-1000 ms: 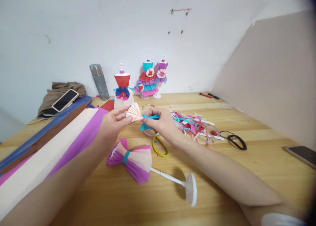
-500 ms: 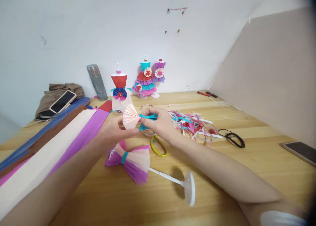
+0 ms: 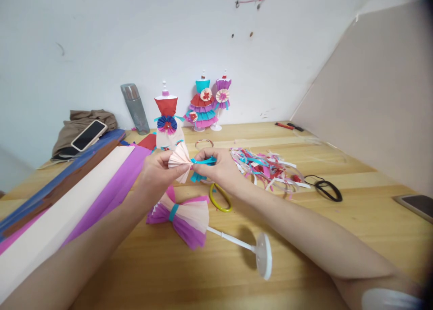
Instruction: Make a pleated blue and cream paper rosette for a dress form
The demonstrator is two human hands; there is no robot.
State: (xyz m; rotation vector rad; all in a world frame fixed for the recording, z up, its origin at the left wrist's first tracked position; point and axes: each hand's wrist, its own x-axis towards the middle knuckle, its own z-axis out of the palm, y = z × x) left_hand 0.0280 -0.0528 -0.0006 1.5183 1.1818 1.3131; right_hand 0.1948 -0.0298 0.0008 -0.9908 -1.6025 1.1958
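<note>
A pleated cream paper fan (image 3: 179, 158) is held up between my two hands above the table. My left hand (image 3: 158, 165) is closed on its pleats, thumb in front. My right hand (image 3: 214, 165) pinches the gathered end, where a turquoise paper strip (image 3: 199, 176) is wrapped and its tails hang down. Below them lies a small dress stand on its side, wearing a purple and cream paper dress (image 3: 189, 219) with a turquoise waistband. Its white base (image 3: 264, 256) points to the right.
Three dressed stands, one in a red-topped dress (image 3: 165, 107), stand along the wall by a tilted flask (image 3: 135, 109). Crepe paper sheets (image 3: 84, 188) and a phone (image 3: 89, 135) lie left. Paper scraps (image 3: 267, 168), yellow tape ring (image 3: 219, 198) and black cord (image 3: 326, 190) lie right.
My left thumb and fingers have closed onto the cream pleats, which now look more tightly gathered. My right hand keeps its pinch. The whole view has shifted slightly.
</note>
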